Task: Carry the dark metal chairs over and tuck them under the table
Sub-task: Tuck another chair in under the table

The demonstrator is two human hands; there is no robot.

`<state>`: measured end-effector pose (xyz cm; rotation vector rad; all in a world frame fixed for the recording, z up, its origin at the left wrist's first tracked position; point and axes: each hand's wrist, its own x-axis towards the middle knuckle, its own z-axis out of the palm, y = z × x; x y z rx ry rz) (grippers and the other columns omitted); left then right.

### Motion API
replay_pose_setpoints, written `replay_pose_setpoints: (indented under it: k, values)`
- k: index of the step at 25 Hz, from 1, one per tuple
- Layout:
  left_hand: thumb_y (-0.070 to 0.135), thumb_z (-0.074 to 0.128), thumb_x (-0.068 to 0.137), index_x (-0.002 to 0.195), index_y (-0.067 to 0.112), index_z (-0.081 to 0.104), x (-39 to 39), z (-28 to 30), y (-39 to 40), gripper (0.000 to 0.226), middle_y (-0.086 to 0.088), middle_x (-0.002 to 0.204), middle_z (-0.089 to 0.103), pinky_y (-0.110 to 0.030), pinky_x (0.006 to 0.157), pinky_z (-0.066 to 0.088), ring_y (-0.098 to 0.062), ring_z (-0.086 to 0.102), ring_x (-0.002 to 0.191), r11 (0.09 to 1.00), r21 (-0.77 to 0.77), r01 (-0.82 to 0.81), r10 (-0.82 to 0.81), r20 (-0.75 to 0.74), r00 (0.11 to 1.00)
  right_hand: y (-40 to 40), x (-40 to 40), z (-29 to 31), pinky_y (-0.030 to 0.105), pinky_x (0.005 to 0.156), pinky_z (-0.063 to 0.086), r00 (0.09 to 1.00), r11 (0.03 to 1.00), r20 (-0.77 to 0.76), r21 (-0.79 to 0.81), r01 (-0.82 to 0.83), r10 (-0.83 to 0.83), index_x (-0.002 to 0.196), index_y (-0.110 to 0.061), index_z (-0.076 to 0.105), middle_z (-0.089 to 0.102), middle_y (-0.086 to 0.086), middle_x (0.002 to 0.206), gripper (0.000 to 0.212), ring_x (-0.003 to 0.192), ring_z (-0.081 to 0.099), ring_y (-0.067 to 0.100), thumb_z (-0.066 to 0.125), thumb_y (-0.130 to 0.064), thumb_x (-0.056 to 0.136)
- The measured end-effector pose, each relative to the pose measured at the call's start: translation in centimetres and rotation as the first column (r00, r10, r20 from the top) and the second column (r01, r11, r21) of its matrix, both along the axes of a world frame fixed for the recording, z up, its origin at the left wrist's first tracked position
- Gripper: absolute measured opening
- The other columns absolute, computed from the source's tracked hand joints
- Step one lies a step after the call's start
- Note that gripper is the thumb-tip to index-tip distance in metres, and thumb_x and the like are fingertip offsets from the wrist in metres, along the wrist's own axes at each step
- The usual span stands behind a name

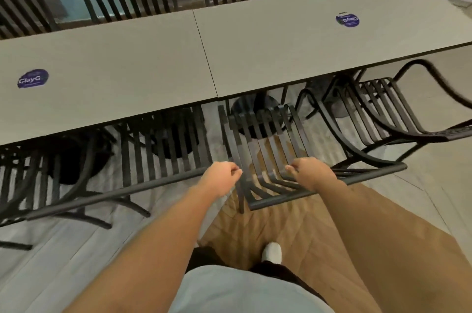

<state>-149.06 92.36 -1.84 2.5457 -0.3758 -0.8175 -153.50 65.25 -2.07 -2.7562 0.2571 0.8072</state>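
Both hands hang over the top rail of the middle chair (265,144), which stands at the near edge of the table (158,62) with its seat partly under the tabletop. The left hand (221,177) has loosely curled fingers and grips nothing. The right hand (310,172) rests just above the rail; whether it holds the rail I cannot tell. Another chair (163,149) is tucked in to the left, and a third (383,113) sits askew to the right.

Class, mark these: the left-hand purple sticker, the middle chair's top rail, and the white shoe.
purple sticker (33,78), head view, sticker's centre.
middle chair's top rail (281,199), head view, bare bar.
white shoe (271,252), head view, toe.
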Motion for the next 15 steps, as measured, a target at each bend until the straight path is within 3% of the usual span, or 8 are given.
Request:
replay_pose_setpoints:
  k: [4,7,11,15]
  values:
    - [0.039,0.046,0.106,0.127,0.02,0.067,-1.0,-0.1,-3.7,0.036,-0.001,0.114,0.071,-0.027,0.075,0.049,-0.017,0.065,0.093,1.0,-0.004,0.026,-0.026,-0.011,1.0,-3.8,-0.4,-0.1,0.042,0.081,0.054,1.0,1.0,0.001,0.008,0.005,-0.005,0.107,-0.023,0.068,0.068,0.0,0.095,0.036,0.088,0.062,0.023,0.043,-0.049,0.105]
    - [0.04,0.046,0.106,0.123,0.019,0.068,-0.8,-0.6,-5.2,0.034,0.0,0.106,0.071,-0.025,0.068,0.049,-0.012,0.063,0.08,0.998,-0.014,0.055,-0.056,-0.024,0.998,-5.2,-0.7,-0.2,0.042,0.08,0.055,1.0,1.0,0.003,0.004,0.016,-0.016,0.109,-0.024,0.067,0.067,-0.002,0.093,0.037,0.087,0.063,0.021,0.042,-0.05,0.105]
    - [0.041,0.047,0.105,0.129,0.019,0.066,-0.6,-1.4,-6.3,0.037,-0.001,0.116,0.071,-0.032,0.089,0.055,-0.016,0.066,0.099,0.996,-0.01,0.09,-0.09,-0.037,0.995,-6.6,-1.4,-0.4,0.04,0.082,0.056,0.999,1.0,0.019,0.017,0.026,-0.027,0.113,-0.026,0.068,0.069,-0.004,0.095,0.036,0.089,0.064,0.018,0.044,-0.051,0.104]
    - [0.041,0.047,0.106,0.131,0.018,0.065,-1.1,-1.7,-8.1,0.038,-0.002,0.117,0.071,-0.029,0.088,0.054,-0.017,0.066,0.1,0.996,0.023,0.08,-0.079,-0.056,0.995,-9.5,-1.6,-1.2,0.042,0.083,0.057,0.999,0.999,0.006,0.021,0.034,-0.035,0.115,-0.025,0.068,0.07,-0.003,0.098,0.042,0.091,0.064,0.019,0.044,-0.057,0.102]
